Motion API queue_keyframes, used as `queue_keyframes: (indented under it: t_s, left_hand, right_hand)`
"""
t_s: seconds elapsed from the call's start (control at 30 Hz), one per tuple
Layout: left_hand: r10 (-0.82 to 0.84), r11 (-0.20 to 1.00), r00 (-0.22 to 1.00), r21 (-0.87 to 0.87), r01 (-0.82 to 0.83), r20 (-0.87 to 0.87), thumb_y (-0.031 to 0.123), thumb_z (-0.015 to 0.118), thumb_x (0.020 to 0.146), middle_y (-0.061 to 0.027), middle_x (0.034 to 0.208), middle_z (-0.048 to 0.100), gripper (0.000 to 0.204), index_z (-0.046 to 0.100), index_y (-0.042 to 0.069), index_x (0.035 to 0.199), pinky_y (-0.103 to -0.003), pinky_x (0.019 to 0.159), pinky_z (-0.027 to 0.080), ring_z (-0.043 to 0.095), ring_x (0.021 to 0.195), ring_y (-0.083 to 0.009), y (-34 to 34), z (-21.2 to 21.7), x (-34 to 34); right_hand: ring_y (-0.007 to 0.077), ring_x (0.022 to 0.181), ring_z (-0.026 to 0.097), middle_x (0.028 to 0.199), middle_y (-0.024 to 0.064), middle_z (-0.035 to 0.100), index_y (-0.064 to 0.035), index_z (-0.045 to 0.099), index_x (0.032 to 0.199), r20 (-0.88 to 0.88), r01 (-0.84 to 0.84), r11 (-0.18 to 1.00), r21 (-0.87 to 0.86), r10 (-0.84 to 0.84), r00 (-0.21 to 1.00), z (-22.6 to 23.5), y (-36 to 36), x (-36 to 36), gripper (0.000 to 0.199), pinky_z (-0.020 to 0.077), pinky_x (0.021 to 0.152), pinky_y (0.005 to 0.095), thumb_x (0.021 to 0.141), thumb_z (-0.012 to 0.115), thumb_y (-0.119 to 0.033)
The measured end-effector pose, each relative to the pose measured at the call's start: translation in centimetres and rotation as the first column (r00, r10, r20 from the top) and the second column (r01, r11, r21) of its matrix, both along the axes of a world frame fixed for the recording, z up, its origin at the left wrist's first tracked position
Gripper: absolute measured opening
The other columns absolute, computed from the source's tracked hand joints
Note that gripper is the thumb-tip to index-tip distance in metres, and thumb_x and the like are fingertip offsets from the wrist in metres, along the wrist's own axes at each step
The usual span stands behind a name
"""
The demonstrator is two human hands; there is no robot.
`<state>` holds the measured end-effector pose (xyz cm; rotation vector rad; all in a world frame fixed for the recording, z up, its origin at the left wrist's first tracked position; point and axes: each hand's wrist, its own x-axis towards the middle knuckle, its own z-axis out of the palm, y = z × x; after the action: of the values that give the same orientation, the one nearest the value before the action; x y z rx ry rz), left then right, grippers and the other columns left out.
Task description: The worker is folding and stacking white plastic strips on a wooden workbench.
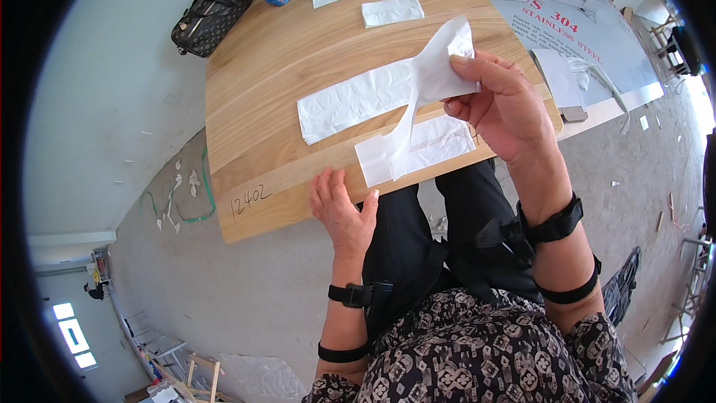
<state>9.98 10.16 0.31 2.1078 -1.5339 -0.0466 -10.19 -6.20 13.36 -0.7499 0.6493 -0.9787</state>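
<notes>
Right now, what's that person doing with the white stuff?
The person's right hand pinches a thin white sheet, holding part of it up above the wooden table. The left hand is at the table's near edge, with nothing visible in it. Other flat white pieces lie on the tabletop.

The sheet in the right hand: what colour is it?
The sheet in the right hand is white, seen best in the head view.

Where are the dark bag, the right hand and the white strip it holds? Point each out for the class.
Dark bag (212, 18): head view, middle of its body.
Right hand (510, 110): head view, middle of the hand.
White strip (438, 69): head view, its raised part.
</notes>
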Motion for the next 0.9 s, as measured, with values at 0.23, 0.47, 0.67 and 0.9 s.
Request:
queue_keyframes:
  t_s: [0.23, 0.47, 0.67, 0.9]
  left_hand:
    - [-0.131, 0.991, 0.990, -0.022, 0.130, -0.048, 0.024, 0.074, 0.075, -0.0221, 0.138, 0.041, 0.065, 0.046, -0.002, 0.128, -0.052, 0.108, 0.026, 0.033, 0.132, -0.0405, -0.3, 0.2, -0.4]
    - [-0.277, 0.959, 0.961, 0.055, 0.276, 0.002, 0.039, 0.068, 0.083, -0.0235, 0.149, 0.031, 0.079, 0.035, -0.003, 0.142, -0.051, 0.112, 0.020, 0.025, 0.139, -0.0415, -0.6, 0.7, -1.2]
    - [-0.325, 0.938, 0.945, 0.138, 0.318, 0.034, 0.048, 0.063, 0.086, -0.0230, 0.151, 0.028, 0.083, 0.032, -0.004, 0.144, -0.050, 0.113, 0.018, 0.023, 0.141, -0.0406, -0.7, 0.5, -1.7]
    - [-0.276, 0.955, 0.961, 0.118, 0.273, 0.013, 0.038, 0.070, 0.082, -0.0251, 0.149, 0.030, 0.082, 0.032, -0.004, 0.142, -0.052, 0.112, 0.019, 0.024, 0.139, -0.0427, -1.2, 1.0, -2.6]
  right_hand:
    - [0.0133, 0.074, 0.060, 0.090, 0.0095, 0.065, 0.0035, 0.064, 0.101, -0.041, 0.069, 0.997, -0.021, -0.070, 0.997, 0.3, -0.4, -2.1, 0.022, 0.0493, 0.066, 0.0254, 0.090, 0.062, -0.015]
    - [0.0147, 0.073, 0.059, 0.091, 0.0116, 0.064, 0.0062, 0.062, 0.102, -0.084, 0.138, 0.990, 0.004, -0.137, 0.987, -0.6, -0.7, -3.8, 0.024, 0.0490, 0.066, 0.0254, 0.091, 0.062, -0.015]
    - [0.0143, 0.072, 0.058, 0.090, 0.0118, 0.064, 0.0069, 0.062, 0.103, -0.072, 0.168, 0.985, 0.031, -0.166, 0.984, -1.3, -0.9, -4.7, 0.024, 0.0488, 0.065, 0.0257, 0.091, 0.062, -0.014]
    - [0.0145, 0.074, 0.060, 0.090, 0.0113, 0.064, 0.0064, 0.063, 0.102, -0.039, 0.123, 0.992, 0.036, -0.122, 0.992, -1.5, -0.7, -4.8, 0.023, 0.0501, 0.065, 0.0256, 0.091, 0.061, -0.014]
